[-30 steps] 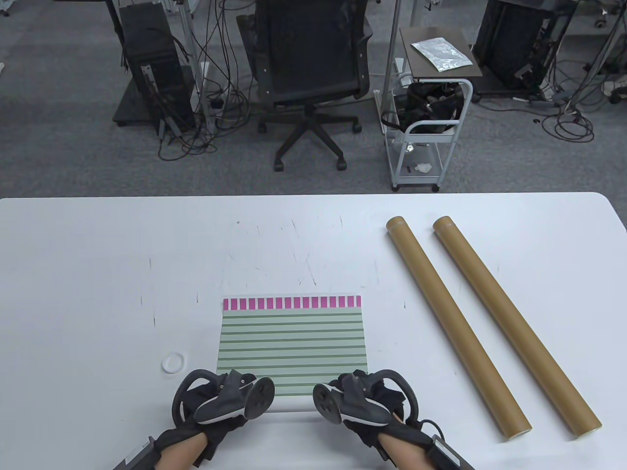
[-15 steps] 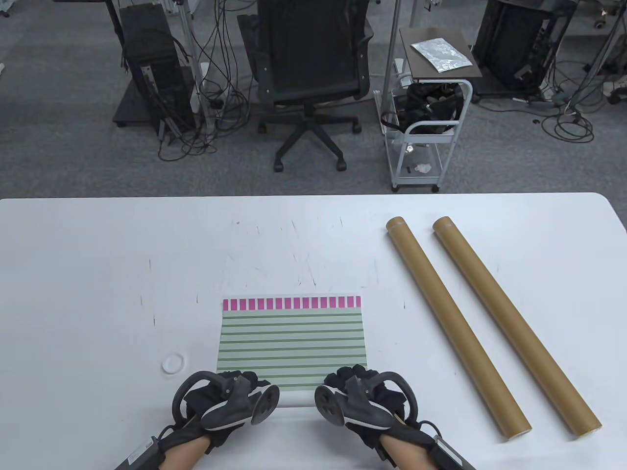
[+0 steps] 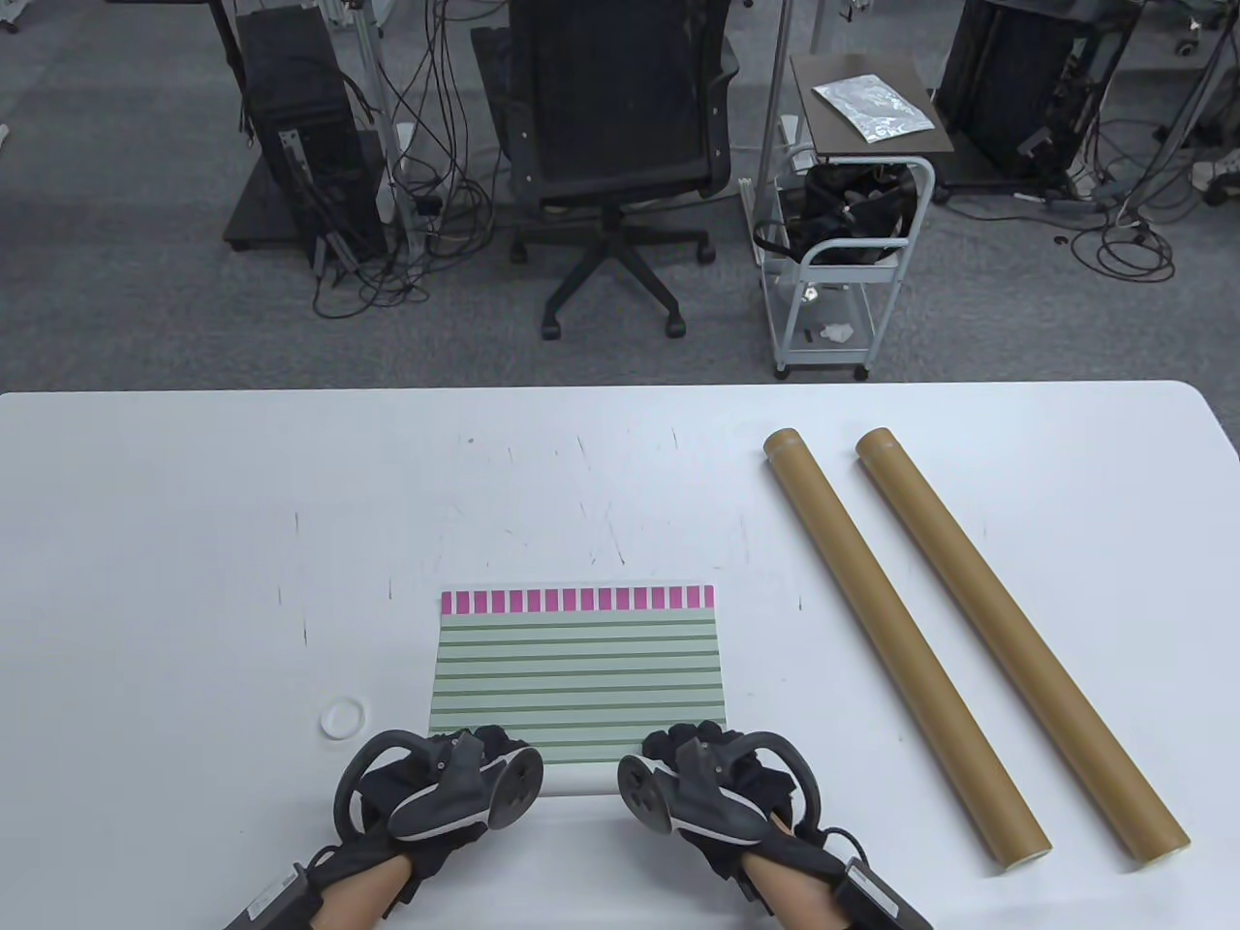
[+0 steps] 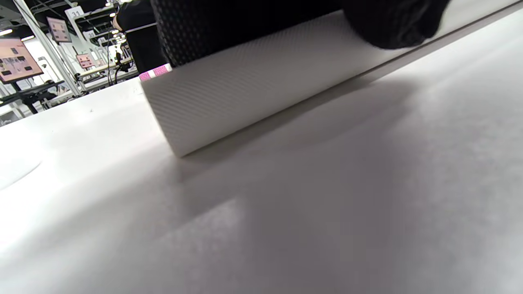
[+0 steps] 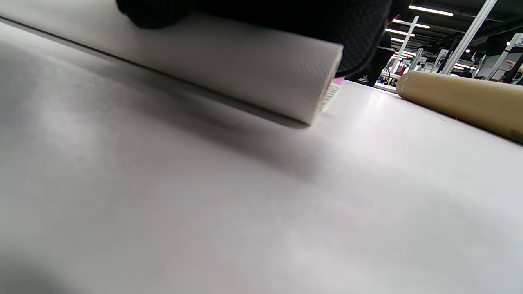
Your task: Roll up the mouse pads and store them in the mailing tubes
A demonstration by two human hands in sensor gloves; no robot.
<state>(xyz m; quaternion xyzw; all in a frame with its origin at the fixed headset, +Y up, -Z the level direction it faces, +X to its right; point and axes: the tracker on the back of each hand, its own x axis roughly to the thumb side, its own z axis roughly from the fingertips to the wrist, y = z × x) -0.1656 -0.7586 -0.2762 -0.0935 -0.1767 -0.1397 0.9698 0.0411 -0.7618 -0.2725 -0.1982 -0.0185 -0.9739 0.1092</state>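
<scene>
A small white ring (image 3: 342, 719) lies flat on the white tabletop (image 3: 194, 542), near left, just beyond the left hand. Left hand (image 3: 441, 790), gloved, tracker on its back, sits at the near left corner of the mouse pad (image 3: 578, 668); in the left wrist view its fingers (image 4: 229, 20) are curled over the top of the rolled-up near edge, whose textured white underside faces out, so this grip is closed around the roll. The mouse pad lies at the near centre of the tabletop, pale green with darker green stripes and a row of pink blocks along the far edge; the far part is flat, the near edge is turned up into a short roll under both hands. Right hand (image 3: 712, 790) mirrors the left at the near right corner; the right wrist view shows its fingers (image 5: 286, 16) wrapped over the roll's end, that grip likewise closed on it. To the right, well apart from the pad, two brown mailing tubes (image 3: 901, 644) lie side by side, not touching, slanting from far left to near right.
</scene>
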